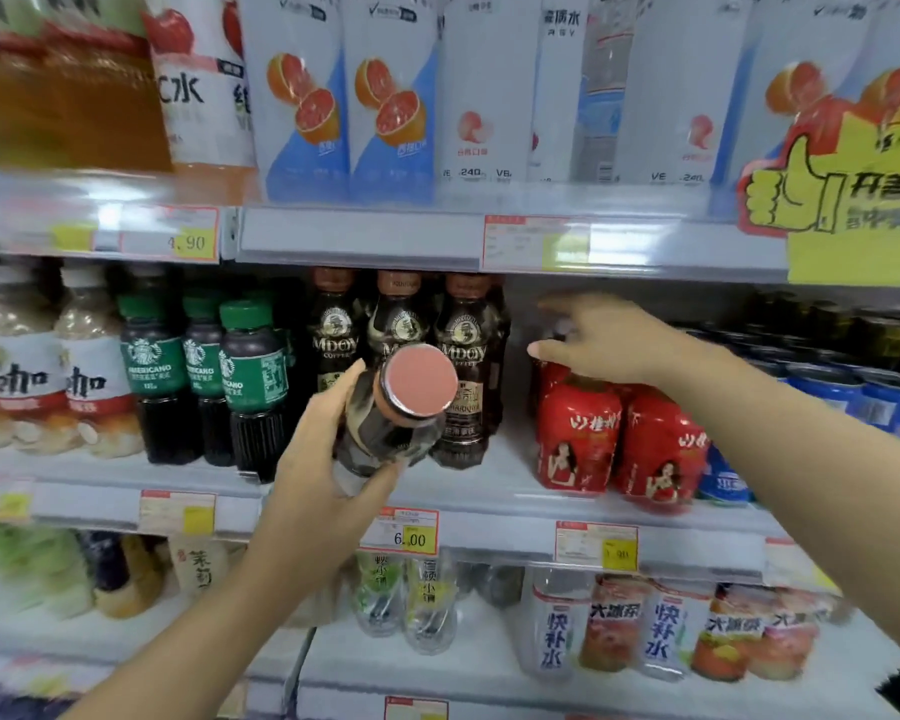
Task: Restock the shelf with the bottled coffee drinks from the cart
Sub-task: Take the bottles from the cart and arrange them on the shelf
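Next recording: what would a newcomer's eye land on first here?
The left hand grips a coffee bottle, pink cap toward the camera, at centre in front of matching bottles on the middle shelf. The right hand hovers open above the red cans beside them. A yellow thumbs-up sign hangs at upper right.
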Demonstrator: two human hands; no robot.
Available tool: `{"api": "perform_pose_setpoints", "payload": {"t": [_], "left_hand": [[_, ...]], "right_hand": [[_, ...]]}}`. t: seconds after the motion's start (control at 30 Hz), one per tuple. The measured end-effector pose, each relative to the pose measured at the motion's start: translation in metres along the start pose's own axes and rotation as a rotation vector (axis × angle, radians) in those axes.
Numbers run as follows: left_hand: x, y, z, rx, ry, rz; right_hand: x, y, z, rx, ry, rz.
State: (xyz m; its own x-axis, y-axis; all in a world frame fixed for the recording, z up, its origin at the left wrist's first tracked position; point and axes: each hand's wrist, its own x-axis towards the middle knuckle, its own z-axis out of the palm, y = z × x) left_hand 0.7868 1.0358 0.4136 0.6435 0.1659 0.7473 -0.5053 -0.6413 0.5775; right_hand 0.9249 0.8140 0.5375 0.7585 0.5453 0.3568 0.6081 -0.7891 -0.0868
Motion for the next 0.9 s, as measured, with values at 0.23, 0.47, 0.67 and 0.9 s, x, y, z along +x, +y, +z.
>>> {"api": "perform_pose_setpoints", "payload": {"t": [0.23,0.47,0.67,0.9], "left_hand": [[-0.009,0.013,0.015,0.033,0.098,-0.012],[-0.014,0.016,0.024,0.012,0.159,-0.028],[-0.013,0.012,0.028,-0.007,0.181,-0.045],[-0.007,0.014,0.029,-0.014,0.173,-0.017]], "right_hand": [[0.055,0.005,0.013,0.179,-0.143,-0.029],[0.069,0.009,0.025,0.569,-0.201,-0.080],[0.074,0.012,0.027,0.565,-0.214,-0.117],[0.080,0.007,0.032,0.585,-0.252,-0.134]]}}
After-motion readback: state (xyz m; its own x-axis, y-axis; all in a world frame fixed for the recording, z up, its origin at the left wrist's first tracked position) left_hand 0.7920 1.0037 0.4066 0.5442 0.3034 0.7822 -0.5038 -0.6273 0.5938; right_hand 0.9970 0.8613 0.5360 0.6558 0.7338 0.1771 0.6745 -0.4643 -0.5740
